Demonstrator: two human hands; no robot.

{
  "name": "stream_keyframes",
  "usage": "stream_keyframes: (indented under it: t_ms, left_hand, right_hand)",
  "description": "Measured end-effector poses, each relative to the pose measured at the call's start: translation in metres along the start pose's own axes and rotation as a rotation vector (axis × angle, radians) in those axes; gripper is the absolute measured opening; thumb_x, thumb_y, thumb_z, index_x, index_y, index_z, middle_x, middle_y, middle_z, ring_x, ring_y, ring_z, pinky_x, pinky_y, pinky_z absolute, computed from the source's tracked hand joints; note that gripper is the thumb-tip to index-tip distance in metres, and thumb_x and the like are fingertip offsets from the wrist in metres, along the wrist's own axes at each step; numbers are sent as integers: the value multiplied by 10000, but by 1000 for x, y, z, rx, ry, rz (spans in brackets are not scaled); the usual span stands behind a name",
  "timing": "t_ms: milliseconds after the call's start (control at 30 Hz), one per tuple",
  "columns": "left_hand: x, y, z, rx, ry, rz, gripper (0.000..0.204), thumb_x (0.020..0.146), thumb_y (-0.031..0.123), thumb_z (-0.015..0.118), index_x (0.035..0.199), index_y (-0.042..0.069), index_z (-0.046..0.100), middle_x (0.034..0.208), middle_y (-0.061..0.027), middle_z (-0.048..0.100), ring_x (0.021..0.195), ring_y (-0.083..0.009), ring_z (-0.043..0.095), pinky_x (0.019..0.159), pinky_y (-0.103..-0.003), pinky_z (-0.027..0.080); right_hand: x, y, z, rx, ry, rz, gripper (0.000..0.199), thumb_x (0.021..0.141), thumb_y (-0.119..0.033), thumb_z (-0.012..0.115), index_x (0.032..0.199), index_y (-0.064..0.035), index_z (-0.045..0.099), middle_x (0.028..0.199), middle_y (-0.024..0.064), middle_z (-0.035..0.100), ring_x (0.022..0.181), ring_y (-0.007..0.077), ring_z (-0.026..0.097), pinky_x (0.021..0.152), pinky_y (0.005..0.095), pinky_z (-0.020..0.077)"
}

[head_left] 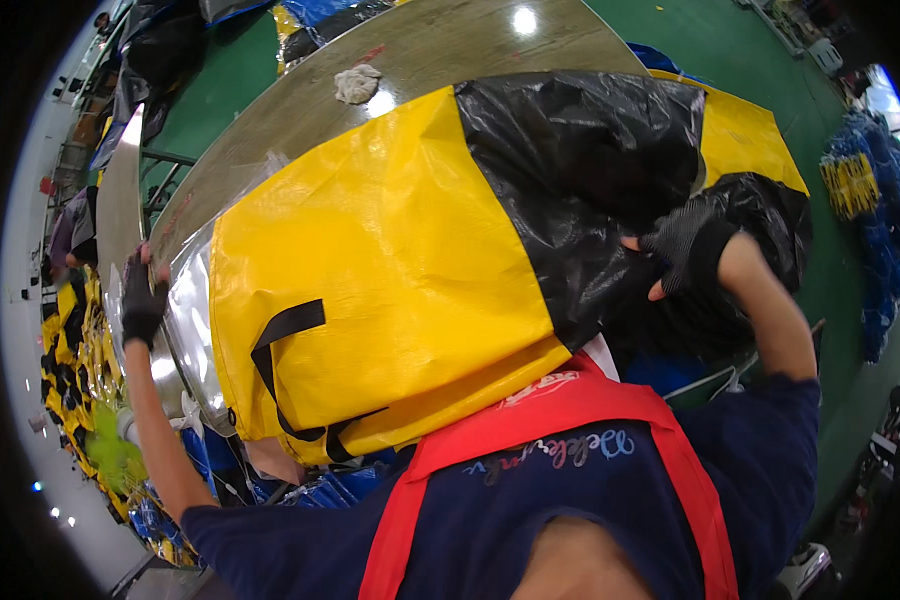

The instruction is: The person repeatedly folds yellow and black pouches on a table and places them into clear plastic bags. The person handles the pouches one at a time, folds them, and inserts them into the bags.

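A large yellow bag (pixel 390 240) with a wide black section (pixel 580 150) lies flattened across the table in front of me. A black strap handle (pixel 288 335) lies loose on its yellow face. My right hand (pixel 685 252), in a dark striped fingerless glove, rests on the black section, thumb and forefinger apart. Far to the left, my left hand (pixel 145 298) in a black fingerless glove is at the table's edge, beside the bag's shiny clear end (pixel 198 320). Its fingertips look apart, with nothing visible in them.
The shiny table (pixel 450 45) curves away, with a crumpled white rag (pixel 357 84) on it. Blue and yellow bundles (pixel 865 200) hang at the right. Yellow and black pieces (pixel 80 350) are piled at the left, near a person (pixel 75 225). Folded blue material (pixel 340 490) lies below the bag.
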State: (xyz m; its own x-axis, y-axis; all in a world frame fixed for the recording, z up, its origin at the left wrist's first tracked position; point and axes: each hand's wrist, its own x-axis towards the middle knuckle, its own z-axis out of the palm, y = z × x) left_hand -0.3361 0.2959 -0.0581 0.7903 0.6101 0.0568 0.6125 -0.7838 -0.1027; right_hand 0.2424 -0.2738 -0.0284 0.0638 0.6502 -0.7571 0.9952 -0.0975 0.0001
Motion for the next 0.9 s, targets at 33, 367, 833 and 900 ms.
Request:
stream_keyframes:
  t_ms: [33,367,833,900]
  left_hand:
    - [53,78,-34,-115,43,169,561,942,311,518,1406,39,357,1396,-199,422,1297,-337,403,1065,-380,324]
    - [118,428,89,-56,-50,358,805,819,632,501,1454,185,291,1489,-143,298,1369,-396,239,1099,-552,141]
    - [-290,306,55,-2072,34,-1050,667,943,592,325,1392,103,391,1372,-47,484,1243,-222,469,1004,-371,412]
    - [-268,320,39,-2202,154,-1009,796,873,689,339,1412,105,374,1392,-50,469,1248,-227,468,1033,-372,384]
  right_hand:
    - [-5,7,-25,357,-22,-2,633,777,-485,634,1332,-209,509,1051,190,619,990,360,591,875,417,463]
    - [136,61,36,65,995,445,837,771,-643,560,1456,-239,300,1508,165,231,1405,346,158,1120,527,60]
    - [59,-167,24,22,690,-427,655,734,-280,704,1328,-129,475,1407,158,431,1310,390,373,1034,585,286]
    - [69,-163,44,-17,660,-586,551,780,-282,656,1303,-189,508,1403,128,449,1301,374,395,1042,589,274]
